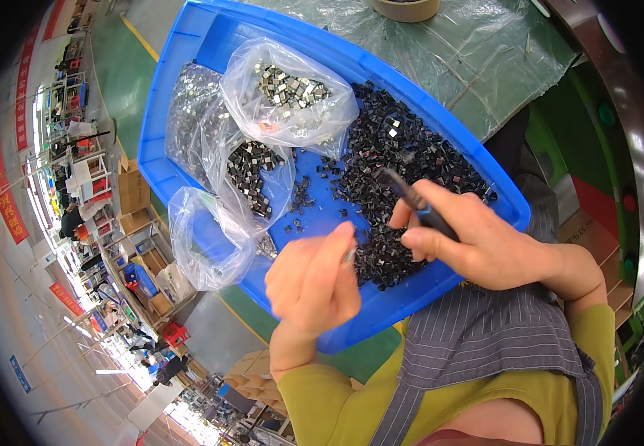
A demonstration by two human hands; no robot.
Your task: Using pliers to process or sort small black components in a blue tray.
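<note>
My left hand (311, 282) is closed in a pinch above the near side of a blue plastic tub (225, 16). A small silvery part (349, 255) shows at its fingertips, too little of it to name. My right hand (482, 241) grips a slim dark hand tool (415, 197), its tip pointing up and left over the tub; the exact kind is unclear. Below the tool lies a heap of small black parts (389, 149). Left of the heap, a clear plastic bag (292, 97) holds small silvery block-shaped parts.
Another clear bag (255, 175) with dark and silvery blocks and a crumpled bag (207, 241) lie at the tub's left. A roll of tape (405, 9) stands on a plastic-covered surface (448, 59) beyond. Workbenches and cardboard boxes (133, 186) stand farther left.
</note>
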